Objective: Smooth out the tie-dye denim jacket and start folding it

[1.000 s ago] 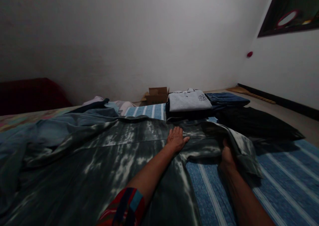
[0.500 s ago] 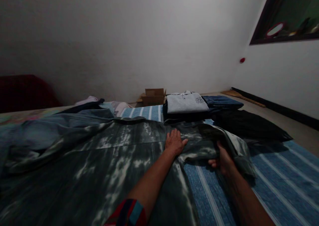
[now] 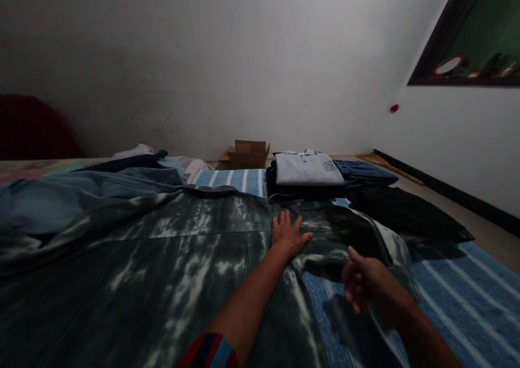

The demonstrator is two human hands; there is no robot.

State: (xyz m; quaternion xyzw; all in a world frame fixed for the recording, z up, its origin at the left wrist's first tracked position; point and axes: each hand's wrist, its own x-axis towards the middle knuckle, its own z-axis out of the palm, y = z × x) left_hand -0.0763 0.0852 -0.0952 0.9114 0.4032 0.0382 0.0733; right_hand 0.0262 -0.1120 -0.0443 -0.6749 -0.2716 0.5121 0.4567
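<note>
Tie-dyed dark green garment (image 3: 170, 260) lay spread across the blue striped bedcover (image 3: 459, 297), filling the left and middle of the head view. The left hand (image 3: 289, 234) rested flat and open on the cloth, fingers spread, pinning it near a seam. The right hand (image 3: 365, 284) hovered loosely curled just above the garment's folded right edge, gripping nothing. Beyond them sat a stack of folded clothes (image 3: 309, 172), a cardboard box (image 3: 247, 153) behind it.
</note>
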